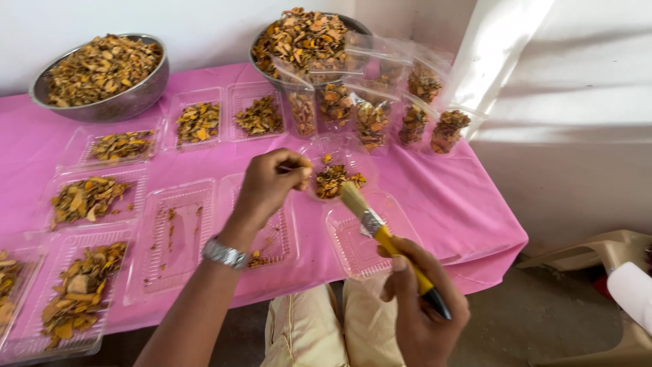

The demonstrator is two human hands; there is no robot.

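My left hand point(272, 183) is pinched narrow on the near rim of a small clear bag point(336, 170), thumb and fingertips closed on the plastic to keep its mouth open. The bag holds a loose heap of dried orange-yellow slices point(331, 181) and sits on the pink tablecloth point(448, 197), just at two o'clock from that hand. A metal watch point(224, 253) circles my left wrist.

My right hand point(421, 312) is wrapped tight around a paintbrush point(387, 238) with a yellow handle, black end and pale bristles. The brush slants toward eleven o'clock, and its bristles touch the edge of the slices in the bag.

Under the brush, at five o'clock from the bag, lies a bare clear plastic tray point(360, 245). Below my left hand sit two more trays with only crumbs in them point(173, 234). Out toward nine o'clock are trays filled with slices point(88, 197), and a long one at seven o'clock point(78, 289).

At twelve o'clock from the bag stands a row of filled clear bags point(373, 119), upright and close together. Behind them is a steel bowl heaped with slices point(299, 34), and a second heaped steel bowl point(102, 71) rests far off at ten o'clock. My beige trousers point(319, 326) show beneath the table edge.
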